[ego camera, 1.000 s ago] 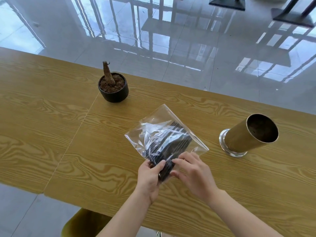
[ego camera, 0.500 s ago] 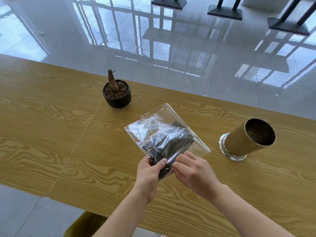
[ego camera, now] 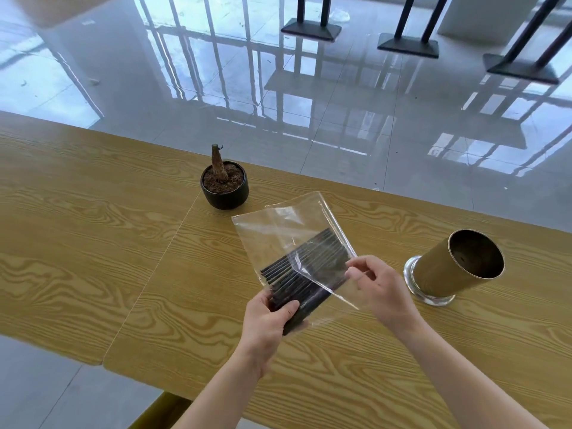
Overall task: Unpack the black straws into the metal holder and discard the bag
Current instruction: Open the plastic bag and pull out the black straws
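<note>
A clear plastic bag with several black straws inside is held up above the wooden table. My left hand grips the near end of the straw bundle through the bag. My right hand pinches a clear flap of the bag at its right side and holds it away from the straws. The gold metal holder stands on a silver base to the right, its dark open mouth facing me, with nothing visible in it.
A small black pot with soil and a cut brown stump sits on the table behind the bag. Beyond the table's far edge is a glossy tiled floor with black table bases. A yellow-green chair edge shows below.
The bag's flap has been peeled open: my right hand moved right and up with it. The straws now lie spread flat in the bag. The view has tilted up a little.
</note>
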